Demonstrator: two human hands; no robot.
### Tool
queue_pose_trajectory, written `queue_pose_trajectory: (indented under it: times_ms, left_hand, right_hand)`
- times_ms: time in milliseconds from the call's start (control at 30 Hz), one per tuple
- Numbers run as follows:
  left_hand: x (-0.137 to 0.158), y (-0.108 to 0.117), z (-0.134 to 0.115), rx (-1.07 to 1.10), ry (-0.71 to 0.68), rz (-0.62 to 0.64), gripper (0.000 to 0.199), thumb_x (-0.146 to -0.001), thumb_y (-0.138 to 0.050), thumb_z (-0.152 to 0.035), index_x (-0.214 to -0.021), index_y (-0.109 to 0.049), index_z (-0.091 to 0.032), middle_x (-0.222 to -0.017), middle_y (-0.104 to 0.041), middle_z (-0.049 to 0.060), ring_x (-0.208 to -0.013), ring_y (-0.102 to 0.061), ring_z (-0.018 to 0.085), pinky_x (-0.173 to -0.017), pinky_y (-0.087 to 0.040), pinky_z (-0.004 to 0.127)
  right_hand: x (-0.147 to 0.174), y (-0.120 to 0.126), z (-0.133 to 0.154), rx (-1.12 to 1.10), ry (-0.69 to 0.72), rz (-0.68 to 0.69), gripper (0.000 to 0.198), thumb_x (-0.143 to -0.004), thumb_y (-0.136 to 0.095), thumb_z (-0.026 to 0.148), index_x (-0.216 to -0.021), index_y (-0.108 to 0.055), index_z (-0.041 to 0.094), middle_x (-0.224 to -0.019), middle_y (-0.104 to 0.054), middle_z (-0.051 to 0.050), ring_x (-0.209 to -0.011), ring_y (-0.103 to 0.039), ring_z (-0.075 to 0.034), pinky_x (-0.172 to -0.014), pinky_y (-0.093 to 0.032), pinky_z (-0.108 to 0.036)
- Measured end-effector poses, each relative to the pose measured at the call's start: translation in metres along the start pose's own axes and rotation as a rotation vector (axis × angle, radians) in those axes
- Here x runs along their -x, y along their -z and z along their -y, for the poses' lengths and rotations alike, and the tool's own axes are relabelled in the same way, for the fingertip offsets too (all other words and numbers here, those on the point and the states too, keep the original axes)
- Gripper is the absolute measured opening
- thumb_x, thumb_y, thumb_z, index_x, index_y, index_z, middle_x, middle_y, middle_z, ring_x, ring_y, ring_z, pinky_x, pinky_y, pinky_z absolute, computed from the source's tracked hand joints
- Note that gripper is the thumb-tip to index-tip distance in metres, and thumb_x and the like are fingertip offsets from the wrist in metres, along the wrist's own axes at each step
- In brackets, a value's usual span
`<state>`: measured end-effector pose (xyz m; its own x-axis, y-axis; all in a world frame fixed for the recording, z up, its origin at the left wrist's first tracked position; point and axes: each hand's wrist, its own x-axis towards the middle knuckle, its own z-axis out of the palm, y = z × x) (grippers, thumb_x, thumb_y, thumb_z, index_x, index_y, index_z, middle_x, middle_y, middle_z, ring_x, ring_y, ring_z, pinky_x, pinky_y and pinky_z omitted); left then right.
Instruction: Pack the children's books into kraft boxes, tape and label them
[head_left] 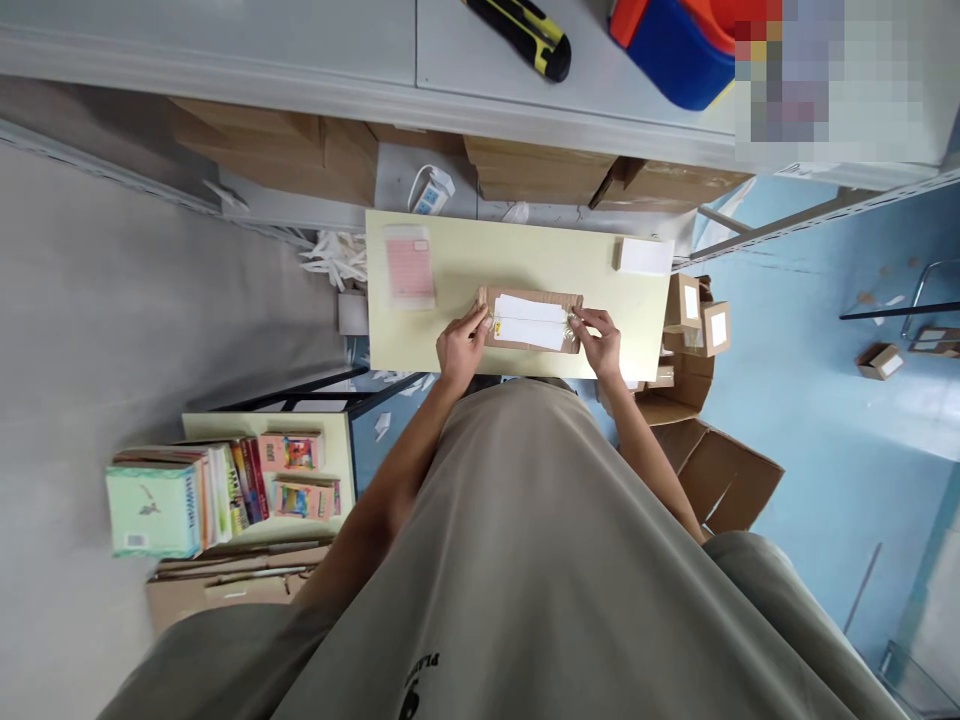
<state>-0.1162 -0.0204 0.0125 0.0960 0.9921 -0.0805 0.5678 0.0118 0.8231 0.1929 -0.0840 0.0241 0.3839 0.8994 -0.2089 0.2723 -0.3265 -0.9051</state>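
A flat brown cardboard package lies on the pale yellow table in front of me. White paper covers much of its top, with a small yellow mark at the left end and a thin line running across it. Shiny clear material, like tape, shows near both ends. My left hand grips the left end between thumb and fingers. At the opposite end, my right hand is closed on the right edge, thumb and fingertips pinched together.
A pink printed sheet in a clear sleeve lies left on the table, a white box at right. Above are a shelf with a yellow-black utility knife and a blue-red object. Books stand lower left; cardboard boxes lie right.
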Motion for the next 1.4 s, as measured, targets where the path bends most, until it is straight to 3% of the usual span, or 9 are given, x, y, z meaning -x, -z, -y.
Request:
queue_pose_trajectory:
  times_ms: [233, 367, 567, 700, 900, 1100, 1233, 1333, 1400]
  left_hand:
    - [0.013, -0.015, 0.018, 0.056, 0.083, 0.064, 0.042, -0.11, -0.072, -0.063, -0.126, -0.094, -0.031, -0.14, -0.089, 0.011, -0.13, -0.087, 0.038, -0.113, -0.07, 0.055]
    - [0.014, -0.01, 0.005, 0.098, 0.063, 0.067, 0.041, -0.111, -0.072, -0.062, -0.13, -0.093, -0.032, -0.149, -0.086, 0.007, -0.141, -0.083, 0.038, -0.122, -0.067, 0.056]
    - [-0.016, -0.006, -0.012, 0.118, 0.014, 0.025, 0.039, -0.113, -0.072, -0.058, -0.133, -0.092, -0.031, -0.154, -0.084, 0.006, -0.145, -0.081, 0.038, -0.128, -0.065, 0.058]
    - [-0.027, -0.017, -0.003, 0.096, 0.041, 0.005, 0.029, -0.112, -0.075, -0.047, -0.128, -0.093, -0.032, -0.151, -0.085, 0.003, -0.142, -0.082, 0.039, -0.124, -0.067, 0.059]
    - [-0.005, -0.024, 0.015, 0.083, 0.185, 0.07, 0.029, -0.108, -0.079, -0.032, -0.132, -0.094, -0.025, -0.151, -0.084, 0.007, -0.138, -0.085, 0.037, -0.119, -0.069, 0.049]
    - [-0.001, -0.023, 0.021, 0.189, 0.267, 0.054, 0.042, -0.106, -0.082, -0.052, -0.134, -0.093, -0.022, -0.141, -0.088, 0.012, -0.129, -0.087, 0.035, -0.123, -0.066, 0.052]
    - [-0.013, -0.019, 0.025, 0.279, 0.337, 0.11, 0.059, -0.095, -0.088, -0.068, -0.127, -0.094, -0.018, -0.133, -0.091, 0.015, -0.114, -0.088, 0.034, -0.117, -0.069, 0.053]
    - [-0.02, -0.009, 0.022, 0.3, 0.362, 0.188, 0.07, -0.087, -0.093, -0.075, -0.124, -0.093, -0.016, -0.131, -0.091, 0.018, -0.107, -0.088, 0.033, -0.111, -0.071, 0.054]
    - [-0.024, 0.001, 0.015, 0.28, 0.307, 0.226, 0.072, -0.084, -0.095, -0.078, -0.122, -0.092, -0.017, -0.141, -0.087, 0.02, -0.118, -0.087, 0.037, -0.11, -0.072, 0.055]
  right_hand:
    - [0.016, -0.005, -0.025, 0.025, -0.068, 0.039, 0.083, -0.093, -0.072, 0.098, -0.124, -0.093, 0.024, -0.135, -0.082, -0.018, -0.117, -0.081, -0.032, -0.108, -0.073, -0.052]
    - [0.021, 0.002, -0.021, 0.01, -0.071, 0.017, 0.078, -0.098, -0.073, 0.092, -0.13, -0.092, 0.024, -0.145, -0.082, -0.019, -0.123, -0.081, -0.033, -0.102, -0.074, -0.052]
    - [-0.01, 0.013, -0.003, 0.039, 0.029, 0.01, 0.07, -0.102, -0.074, 0.086, -0.137, -0.091, 0.027, -0.145, -0.082, -0.017, -0.12, -0.082, -0.033, -0.097, -0.075, -0.049]
    - [-0.026, 0.007, -0.01, 0.106, 0.037, 0.049, 0.073, -0.105, -0.067, 0.088, -0.137, -0.09, 0.026, -0.143, -0.082, -0.017, -0.115, -0.082, -0.032, -0.095, -0.076, -0.048]
    - [-0.011, -0.002, -0.028, 0.118, -0.009, 0.118, 0.077, -0.106, -0.061, 0.09, -0.135, -0.086, 0.023, -0.147, -0.078, -0.019, -0.119, -0.081, -0.032, -0.089, -0.077, -0.045]
    - [-0.008, -0.005, -0.032, 0.108, -0.051, 0.135, 0.072, -0.107, -0.06, 0.087, -0.132, -0.084, 0.024, -0.15, -0.076, -0.02, -0.123, -0.08, -0.033, -0.091, -0.077, -0.047]
    - [-0.012, -0.001, -0.026, 0.139, -0.068, 0.181, 0.07, -0.11, -0.056, 0.084, -0.138, -0.082, 0.025, -0.15, -0.076, -0.02, -0.124, -0.08, -0.033, -0.097, -0.076, -0.049]
    - [-0.009, 0.008, -0.017, 0.229, -0.002, 0.262, 0.071, -0.117, -0.047, 0.078, -0.152, -0.077, 0.024, -0.155, -0.073, -0.022, -0.124, -0.081, -0.032, -0.1, -0.076, -0.049]
    - [-0.005, 0.017, -0.007, 0.333, 0.059, 0.343, 0.072, -0.12, -0.042, 0.071, -0.166, -0.07, 0.023, -0.162, -0.069, -0.022, -0.121, -0.082, -0.031, -0.1, -0.076, -0.048]
